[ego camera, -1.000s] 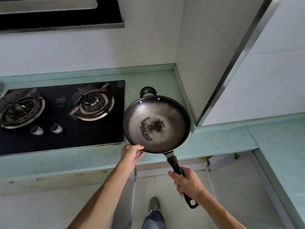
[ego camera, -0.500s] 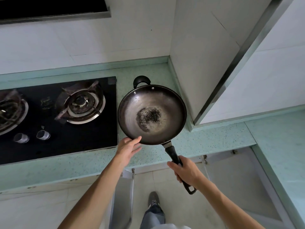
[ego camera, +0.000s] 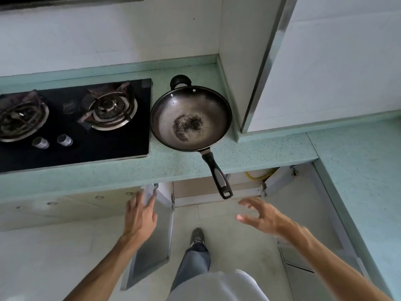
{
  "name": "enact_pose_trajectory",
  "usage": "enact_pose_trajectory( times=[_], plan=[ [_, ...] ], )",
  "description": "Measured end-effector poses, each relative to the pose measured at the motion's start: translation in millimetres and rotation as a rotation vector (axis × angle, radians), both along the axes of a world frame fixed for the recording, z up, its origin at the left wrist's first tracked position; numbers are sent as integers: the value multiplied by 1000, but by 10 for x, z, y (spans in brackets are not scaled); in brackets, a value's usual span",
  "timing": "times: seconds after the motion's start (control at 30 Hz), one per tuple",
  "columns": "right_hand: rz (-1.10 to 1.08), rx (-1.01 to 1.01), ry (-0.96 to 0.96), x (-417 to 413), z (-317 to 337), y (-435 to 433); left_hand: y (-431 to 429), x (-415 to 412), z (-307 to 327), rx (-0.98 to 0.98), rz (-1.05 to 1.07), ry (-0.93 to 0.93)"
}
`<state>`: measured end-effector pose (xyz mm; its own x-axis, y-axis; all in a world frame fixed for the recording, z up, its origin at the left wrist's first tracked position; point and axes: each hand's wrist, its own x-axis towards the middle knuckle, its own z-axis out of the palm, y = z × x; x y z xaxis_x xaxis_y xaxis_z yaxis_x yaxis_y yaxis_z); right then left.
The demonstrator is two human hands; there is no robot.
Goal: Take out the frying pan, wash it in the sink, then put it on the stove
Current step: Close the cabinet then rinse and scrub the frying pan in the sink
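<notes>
The dark frying pan [ego camera: 191, 118] rests on the green countertop [ego camera: 271, 151] just right of the black gas stove [ego camera: 71, 124]. A patch of black residue marks its middle, and its long handle sticks out over the counter's front edge. My left hand [ego camera: 141, 216] is below the counter with fingers spread, touching the top edge of the open left cabinet door [ego camera: 152, 235]. My right hand [ego camera: 260, 218] hovers open just below and right of the handle's tip, holding nothing. No sink is in view.
Both cabinet doors under the counter stand open; the right cabinet door [ego camera: 310, 213] swings out toward the side counter [ego camera: 364, 192]. A yellow hose [ego camera: 258, 175] shows inside the cabinet. A white wall column [ego camera: 245, 61] stands right behind the pan. My foot [ego camera: 197, 235] is on the tiled floor.
The pan was set down on the counter beside the stove. Both hands let go of it and dropped below the counter edge, the left one to the cabinet door.
</notes>
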<state>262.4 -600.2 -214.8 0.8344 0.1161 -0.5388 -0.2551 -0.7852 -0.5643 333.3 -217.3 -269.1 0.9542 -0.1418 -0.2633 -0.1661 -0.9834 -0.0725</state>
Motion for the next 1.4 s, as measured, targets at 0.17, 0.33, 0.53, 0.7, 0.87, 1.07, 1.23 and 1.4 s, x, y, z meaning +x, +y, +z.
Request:
enact_pose_trajectory(
  times=[0.17, 0.33, 0.53, 0.7, 0.87, 1.07, 1.23, 1.4],
  plan=[
    [254, -364, -60, -676, -154, -358, 97, -938, -93, 151, 374, 238],
    [242, -695, 13, -1442, -408, -867, 340, -1433, -307, -37, 584, 436],
    [163, -899, 298, -2217, -583, -1388, 209, -1554, -329, -131, 616, 393],
    [70, -901, 393, -2507, -669, -1376, -189, -1729, -279, -103, 589, 369],
    [-3, -827, 347, -2617, -720, -1279, -685, -1785, -291, -246, 601, 334],
    [-159, -696, 289, -2347, -686, -1208, -1316, -1716, -269, -362, 545, 356],
    [-734, -210, 130, -1991, -618, -1213, -1471, -1656, -378, -471, 648, 315],
    [-1245, 40, 209, -1827, -791, -1396, -1618, -1579, -475, -549, 575, 333]
  ],
)
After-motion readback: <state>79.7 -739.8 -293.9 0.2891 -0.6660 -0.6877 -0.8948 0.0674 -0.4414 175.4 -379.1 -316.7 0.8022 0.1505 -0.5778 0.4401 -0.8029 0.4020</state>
